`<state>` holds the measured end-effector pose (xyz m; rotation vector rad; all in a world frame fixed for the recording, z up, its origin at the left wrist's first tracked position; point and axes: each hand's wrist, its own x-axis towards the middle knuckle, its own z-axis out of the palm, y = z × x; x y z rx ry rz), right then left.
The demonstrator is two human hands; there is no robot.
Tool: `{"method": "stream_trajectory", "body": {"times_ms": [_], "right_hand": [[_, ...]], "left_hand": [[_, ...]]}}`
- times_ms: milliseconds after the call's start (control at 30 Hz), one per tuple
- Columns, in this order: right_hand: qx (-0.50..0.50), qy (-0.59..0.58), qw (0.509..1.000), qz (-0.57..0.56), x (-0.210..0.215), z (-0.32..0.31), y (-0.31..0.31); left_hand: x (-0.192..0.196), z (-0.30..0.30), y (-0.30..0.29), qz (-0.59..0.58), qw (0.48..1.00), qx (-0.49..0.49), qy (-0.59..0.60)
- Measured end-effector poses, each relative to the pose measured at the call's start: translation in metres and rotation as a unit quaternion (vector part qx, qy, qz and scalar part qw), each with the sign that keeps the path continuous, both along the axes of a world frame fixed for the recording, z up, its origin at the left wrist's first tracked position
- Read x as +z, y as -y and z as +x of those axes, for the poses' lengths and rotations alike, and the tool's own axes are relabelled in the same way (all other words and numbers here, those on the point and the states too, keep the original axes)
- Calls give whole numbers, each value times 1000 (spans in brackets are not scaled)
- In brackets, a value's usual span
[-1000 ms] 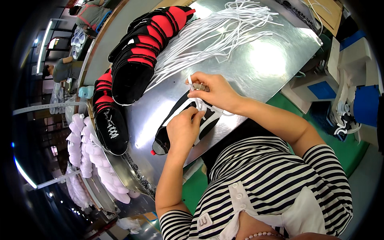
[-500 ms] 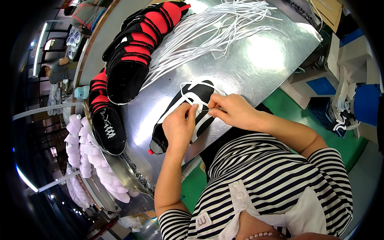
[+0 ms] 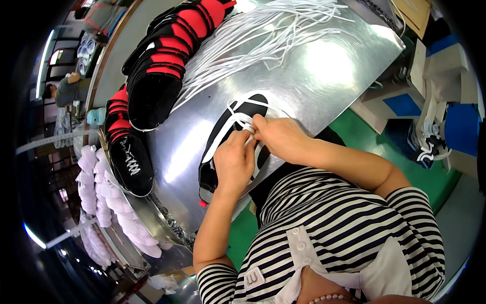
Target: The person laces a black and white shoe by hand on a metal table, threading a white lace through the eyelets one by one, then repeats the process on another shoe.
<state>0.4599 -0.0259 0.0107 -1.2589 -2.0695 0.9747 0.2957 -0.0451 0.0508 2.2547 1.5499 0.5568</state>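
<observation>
A black shoe upper point(image 3: 206, 176) with white side panels and a small red heel tab lies slanted on the metal table in front of me. A white shoelace point(image 3: 242, 118) runs through its front opening and loops around the toe. My left hand point(image 3: 235, 157) is closed over the upper's middle, fingertips pinching at the lace. Against it, my right hand point(image 3: 281, 136) is closed too, its thumb and fingertips meeting the left ones at the lacing. What the right fingers hold is hidden between the hands.
Loose white shoelaces point(image 3: 268, 38) spread over the metal table point(image 3: 187, 137). Left of them stand nested black-and-red shoe uppers point(image 3: 154, 93), with a laced black upper point(image 3: 130, 164) nearer. White shoe parts point(image 3: 119, 202) hang at left; cardboard boxes point(image 3: 405, 96) stand at right.
My right hand has moved left and turned inward, against the left fingers. A thin dark tool seen between the hands before is now hidden. The view has shifted slightly.
</observation>
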Motion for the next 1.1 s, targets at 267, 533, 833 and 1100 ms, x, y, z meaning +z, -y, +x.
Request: {"method": "stream_trajectory", "body": {"times_ms": [267,533,833,1100], "right_hand": [[-111,-246,958,-98,51,101,-39],[-55,-298,928,-215,25,52,-39],[-82,-314,930,-172,13,26,-24],[-22,-330,927,-177,15,29,-31]], "left_hand": [[10,-26,29,233,953,-175,-83],[30,-41,17,-137,990,28,22],[34,-63,-8,-319,930,-5,180],[22,-60,-12,-581,775,118,217]]}}
